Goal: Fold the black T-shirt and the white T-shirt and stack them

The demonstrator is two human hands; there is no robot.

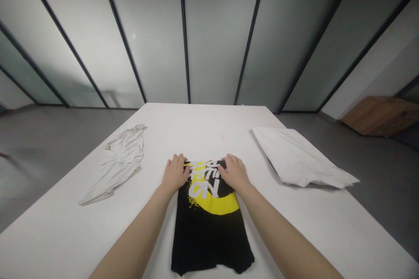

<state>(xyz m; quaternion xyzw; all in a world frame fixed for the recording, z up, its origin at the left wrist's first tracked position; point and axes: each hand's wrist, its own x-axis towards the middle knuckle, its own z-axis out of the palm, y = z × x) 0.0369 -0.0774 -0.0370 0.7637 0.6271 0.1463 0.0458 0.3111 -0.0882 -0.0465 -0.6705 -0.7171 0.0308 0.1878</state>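
A black T-shirt (209,235) with a yellow and white print lies folded into a narrow strip in front of me, its printed end pointing away. At its far left corner is my left hand (176,172), fingers bent around the edge and thumb on the cloth. My right hand (235,173) grips the far right corner in the same way, thumb inward over the print. The fingertips beneath the edge are partly hidden. The shirt's near end is uneven, with a small notch.
A crumpled white garment (122,157) lies on the left of the white table (203,126). To the right, a flat white cloth-like piece (299,157) overhangs the table edge. Frosted glass panels (216,30) stand behind the table, and a wooden box-like object (379,115) is far right.
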